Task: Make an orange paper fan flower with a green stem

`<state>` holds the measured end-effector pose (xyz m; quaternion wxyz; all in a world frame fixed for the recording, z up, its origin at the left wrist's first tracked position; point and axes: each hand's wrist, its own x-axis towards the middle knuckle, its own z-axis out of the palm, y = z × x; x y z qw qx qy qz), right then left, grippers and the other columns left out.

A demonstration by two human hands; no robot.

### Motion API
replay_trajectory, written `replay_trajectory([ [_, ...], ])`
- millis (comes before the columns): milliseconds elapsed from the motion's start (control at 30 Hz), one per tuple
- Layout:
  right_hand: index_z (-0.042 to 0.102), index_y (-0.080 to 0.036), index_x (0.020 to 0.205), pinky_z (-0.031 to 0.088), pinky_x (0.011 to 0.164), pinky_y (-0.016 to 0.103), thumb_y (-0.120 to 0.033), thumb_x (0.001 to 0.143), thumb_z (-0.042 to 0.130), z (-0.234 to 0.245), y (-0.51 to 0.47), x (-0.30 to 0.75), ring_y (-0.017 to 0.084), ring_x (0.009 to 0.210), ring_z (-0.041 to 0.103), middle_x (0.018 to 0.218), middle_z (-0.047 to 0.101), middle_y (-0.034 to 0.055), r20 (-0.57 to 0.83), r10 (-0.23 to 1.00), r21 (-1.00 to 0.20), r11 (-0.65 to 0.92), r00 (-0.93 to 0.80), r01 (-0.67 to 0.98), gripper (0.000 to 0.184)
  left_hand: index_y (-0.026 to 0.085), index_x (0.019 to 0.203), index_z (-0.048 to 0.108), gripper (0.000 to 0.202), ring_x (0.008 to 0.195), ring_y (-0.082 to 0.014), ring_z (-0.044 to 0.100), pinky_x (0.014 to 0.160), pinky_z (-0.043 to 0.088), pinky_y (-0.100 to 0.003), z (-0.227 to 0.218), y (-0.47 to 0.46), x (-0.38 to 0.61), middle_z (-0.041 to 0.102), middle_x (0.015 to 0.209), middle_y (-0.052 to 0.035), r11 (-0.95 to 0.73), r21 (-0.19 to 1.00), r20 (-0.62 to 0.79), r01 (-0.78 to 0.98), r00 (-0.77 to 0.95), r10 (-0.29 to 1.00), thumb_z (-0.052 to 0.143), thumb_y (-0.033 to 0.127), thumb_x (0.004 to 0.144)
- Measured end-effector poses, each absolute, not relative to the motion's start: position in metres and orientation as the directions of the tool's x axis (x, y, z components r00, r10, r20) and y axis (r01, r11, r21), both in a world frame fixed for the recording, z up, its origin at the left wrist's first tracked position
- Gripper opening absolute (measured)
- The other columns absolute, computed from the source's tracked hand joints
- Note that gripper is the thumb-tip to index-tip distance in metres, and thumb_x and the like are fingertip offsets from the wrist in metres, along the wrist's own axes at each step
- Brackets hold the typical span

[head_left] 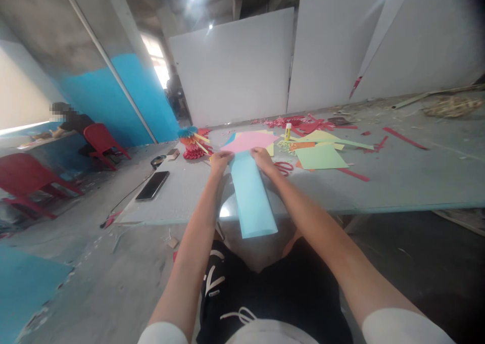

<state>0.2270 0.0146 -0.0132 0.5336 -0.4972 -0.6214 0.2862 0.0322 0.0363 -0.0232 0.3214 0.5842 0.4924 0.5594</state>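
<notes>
A light blue sheet of paper point(253, 197) stretches between my hands and hangs down past the table's near edge. It looks folded lengthwise, though its far end is partly covered by my fingers. My left hand point(221, 162) pinches its far left corner. At the far right corner, my right hand point(262, 159) grips the same paper. Just beyond lies a pink sheet point(250, 141) on top of yellow and blue sheets. Red-handled scissors point(284, 168) rest beside my right hand. Left of my left hand stand honeycomb paper decorations point(194, 144) in red, orange and blue.
On the table point(379, 182) are a glue stick point(288, 132), a green sheet point(321, 157) and red paper scraps point(314, 126). A phone point(152, 186) lies near the left edge. Red chairs point(100, 139) and a seated person point(71, 124) are at the left.
</notes>
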Motion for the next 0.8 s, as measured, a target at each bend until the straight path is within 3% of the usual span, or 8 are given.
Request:
replay_trajectory([
  [367,0.058,-0.020,0.065,0.035,0.066,0.028,-0.045,0.077,0.054,-0.022,0.016,0.231,0.017,0.071,0.047,0.064,0.055,0.0003,0.391,0.903,-0.896,0.330,0.175,0.298,0.028,0.013,0.079,0.080,0.022,0.062,-0.0121,0.055,0.063,0.043,-0.025,-0.016,0.028,0.036,0.068,0.068,-0.0023,-0.331,0.924,0.354,0.193,-0.102,0.929,0.079,0.031,0.066],
  [800,0.045,-0.023,0.064,0.030,0.063,0.028,-0.039,0.078,0.046,-0.019,0.021,0.233,0.015,0.068,0.034,0.063,0.041,-0.0030,0.389,0.899,-0.909,0.338,0.202,0.245,0.022,0.012,0.093,0.079,0.039,0.063,-0.0112,0.057,0.061,0.047,-0.025,-0.011,0.023,0.039,0.066,0.069,-0.0017,-0.346,0.936,0.350,0.067,-0.048,0.936,0.083,0.034,0.062],
])
